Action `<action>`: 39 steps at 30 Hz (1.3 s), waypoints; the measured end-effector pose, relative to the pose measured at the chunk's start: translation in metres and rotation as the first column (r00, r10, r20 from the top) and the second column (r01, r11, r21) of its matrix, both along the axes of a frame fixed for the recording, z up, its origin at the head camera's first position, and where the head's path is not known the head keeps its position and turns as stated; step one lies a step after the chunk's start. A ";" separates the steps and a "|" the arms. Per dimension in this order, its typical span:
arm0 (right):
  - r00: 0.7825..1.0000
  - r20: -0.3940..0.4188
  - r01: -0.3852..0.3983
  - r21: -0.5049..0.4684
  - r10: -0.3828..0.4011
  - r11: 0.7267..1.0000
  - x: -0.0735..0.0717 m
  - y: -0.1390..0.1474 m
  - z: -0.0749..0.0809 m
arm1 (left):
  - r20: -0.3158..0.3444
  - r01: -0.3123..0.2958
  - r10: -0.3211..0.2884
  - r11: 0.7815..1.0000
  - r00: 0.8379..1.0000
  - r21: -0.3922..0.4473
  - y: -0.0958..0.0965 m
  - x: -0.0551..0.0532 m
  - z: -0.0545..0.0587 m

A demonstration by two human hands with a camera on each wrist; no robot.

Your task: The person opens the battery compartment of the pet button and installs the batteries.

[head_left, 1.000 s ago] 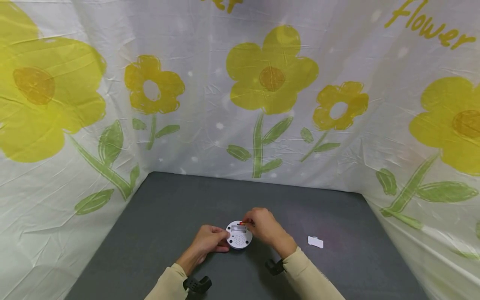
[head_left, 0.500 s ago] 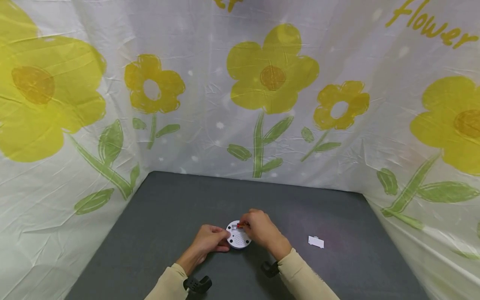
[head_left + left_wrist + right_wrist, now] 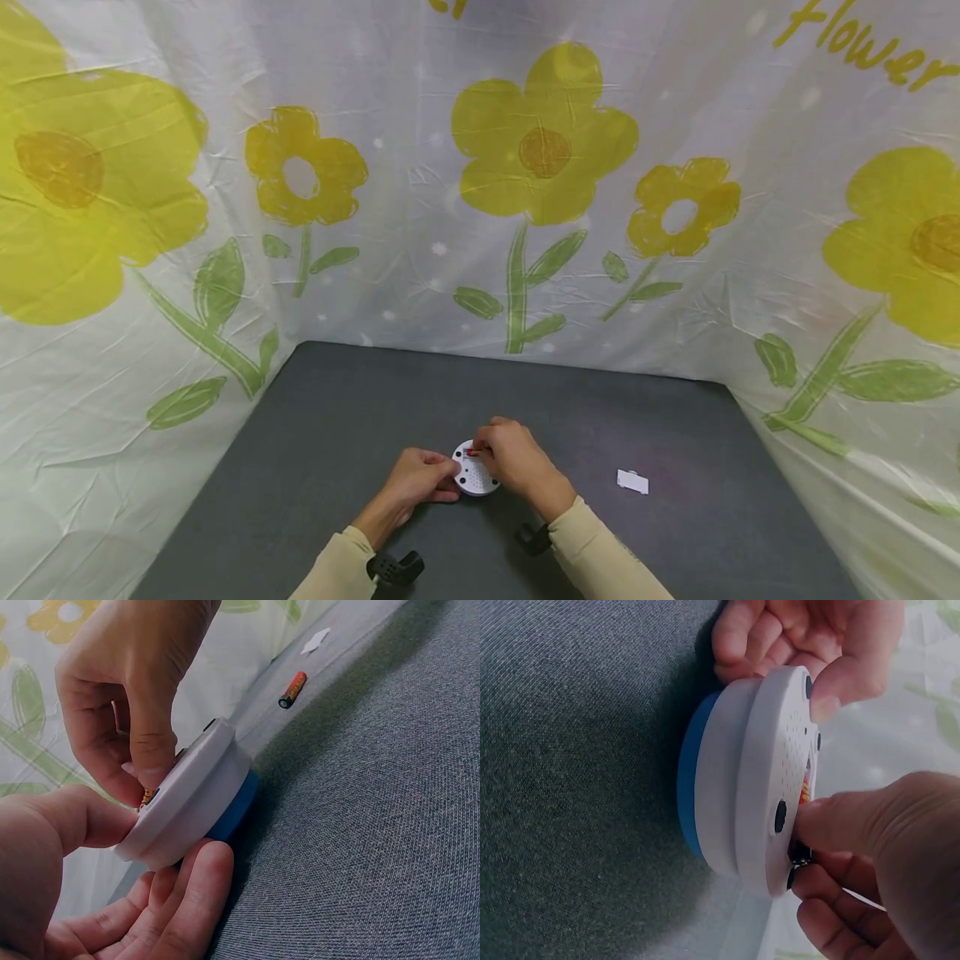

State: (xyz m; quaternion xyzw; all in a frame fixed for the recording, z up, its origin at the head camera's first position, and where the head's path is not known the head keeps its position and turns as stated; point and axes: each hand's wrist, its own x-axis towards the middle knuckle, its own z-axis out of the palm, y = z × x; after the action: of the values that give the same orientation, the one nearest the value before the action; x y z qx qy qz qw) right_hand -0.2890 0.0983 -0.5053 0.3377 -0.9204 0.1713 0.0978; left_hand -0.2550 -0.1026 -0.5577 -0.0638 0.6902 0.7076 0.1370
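Note:
A round white device (image 3: 473, 478) with a blue underside lies with its perforated face, black feet and battery compartment up. My left hand (image 3: 415, 480) grips its left edge, thumb on the upper face and fingers below, as the left wrist view shows. At the far side of that face, my right hand (image 3: 517, 458) pinches a red-and-black battery (image 3: 805, 789) at the compartment. The thumb and fingers of the right hand cover much of the battery and the opening. A second orange-and-black battery (image 3: 293, 690) lies on the table beyond the device; the right hand hides it in the head view.
A small white battery cover (image 3: 632, 482) lies on the dark grey table (image 3: 375, 400) to the right of the hands. Behind and on both sides hangs a white curtain (image 3: 405, 250) printed with yellow flowers. Each wrist wears a black strap.
My right hand has moved a little left with the battery, which now sits lower and further left over the compartment. The left hand keeps its hold on the device.

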 end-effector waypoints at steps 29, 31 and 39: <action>0.939 0.338 0.097 -0.109 -0.055 0.989 -0.020 0.034 -0.014 | 0.008 -0.010 0.010 1.000 1.000 -0.010 0.000 0.001 0.001; 0.948 0.315 0.085 -0.109 -0.047 0.990 -0.026 0.036 -0.026 | 0.010 -0.008 0.008 1.000 1.000 -0.011 0.001 0.001 0.001; 0.950 0.306 0.096 -0.122 -0.055 0.988 -0.044 0.040 -0.054 | 0.005 0.001 -0.001 1.000 1.000 -0.007 -0.001 0.000 0.002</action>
State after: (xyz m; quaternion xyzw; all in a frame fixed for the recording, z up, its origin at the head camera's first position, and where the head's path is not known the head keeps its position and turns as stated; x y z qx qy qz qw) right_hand -0.3332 0.1384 -0.5593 0.2647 -0.9230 0.2790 -0.0147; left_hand -0.2550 -0.1033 -0.5556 -0.0657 0.6923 0.7051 0.1387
